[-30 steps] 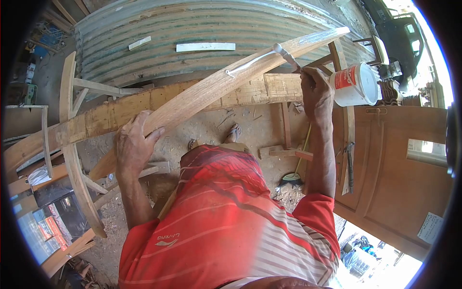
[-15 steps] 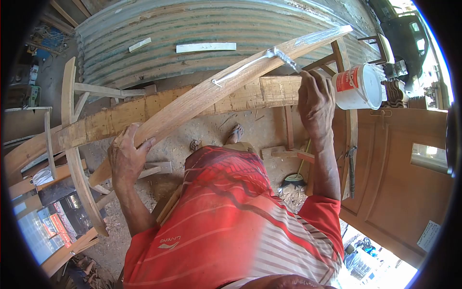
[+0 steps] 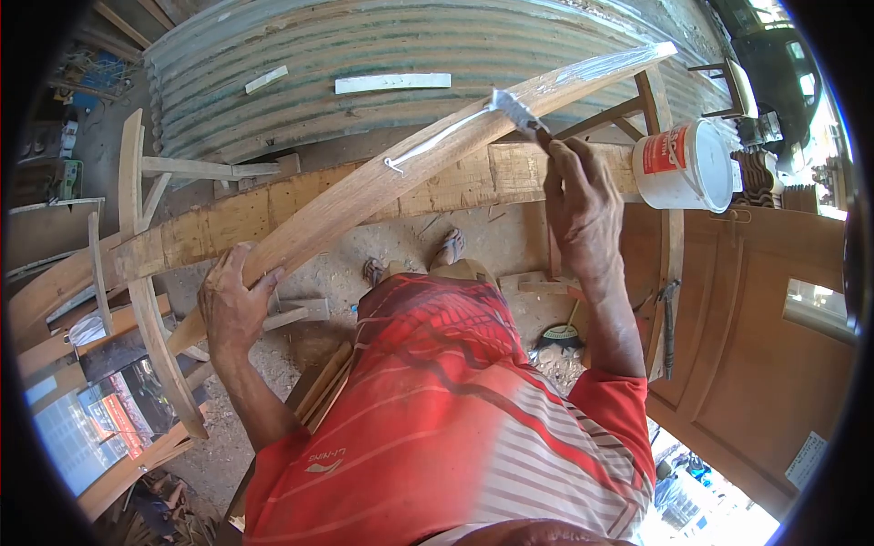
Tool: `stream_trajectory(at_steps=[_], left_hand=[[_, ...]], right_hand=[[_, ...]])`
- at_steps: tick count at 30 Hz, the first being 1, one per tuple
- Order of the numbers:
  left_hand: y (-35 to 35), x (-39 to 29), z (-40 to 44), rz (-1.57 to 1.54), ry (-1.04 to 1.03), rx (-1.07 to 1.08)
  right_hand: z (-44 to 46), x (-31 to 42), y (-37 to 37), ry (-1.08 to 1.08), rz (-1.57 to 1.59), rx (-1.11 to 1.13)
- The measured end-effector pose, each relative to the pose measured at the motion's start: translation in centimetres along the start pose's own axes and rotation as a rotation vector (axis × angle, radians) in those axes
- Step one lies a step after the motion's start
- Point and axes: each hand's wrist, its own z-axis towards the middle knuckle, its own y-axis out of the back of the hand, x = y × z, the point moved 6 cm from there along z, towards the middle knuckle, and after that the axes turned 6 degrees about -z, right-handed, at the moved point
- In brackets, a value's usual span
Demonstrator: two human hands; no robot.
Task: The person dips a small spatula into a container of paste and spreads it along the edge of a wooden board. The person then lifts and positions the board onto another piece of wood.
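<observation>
A long wooden plank [image 3: 355, 198] slants across a thick wooden beam [image 3: 218, 223], its far end coated white. My left hand [image 3: 235, 296] grips the plank near its lower left part, thumb on the near edge. In my right hand [image 3: 583, 200] is a brush [image 3: 517, 111], its bristles thick with white paste and touching the plank's upper face. From the brush a white streak [image 3: 437, 139] runs left along the wood and ends in a small hook. A white bucket with a red label [image 3: 683, 164] sits on the beam's right end, beside my right hand.
Two white strips [image 3: 393, 83] lie on corrugated metal sheets [image 3: 273, 118] beyond the beam. Wooden trestle legs [image 3: 164, 359] stand at left. At right are a hammer [image 3: 668, 328] and a brown door panel [image 3: 756, 337]. A broom [image 3: 559, 335] is on the floor.
The brush in my right hand has moved left along the plank and turned a little. My left hand, still on the plank, appears slightly further left and lower as the view has shifted.
</observation>
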Motion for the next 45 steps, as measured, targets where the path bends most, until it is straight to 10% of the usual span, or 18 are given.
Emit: stream_trajectory(at_steps=[21, 33, 45], left_hand=[[-0.3, 0.2, 0.1, 0.083, 0.018, 0.009], [-0.3, 0.0, 0.3, 0.096, 0.113, 0.048], [-0.4, -0.1, 0.1, 0.071, 0.048, 0.011]], right_hand=[[3.3, -11.1, -0.3, -0.163, -0.068, -0.018], [1.0, -0.3, 0.4, 0.161, 0.105, 0.069], [3.1, -9.3, -0.7, -0.106, -0.176, 0.050]])
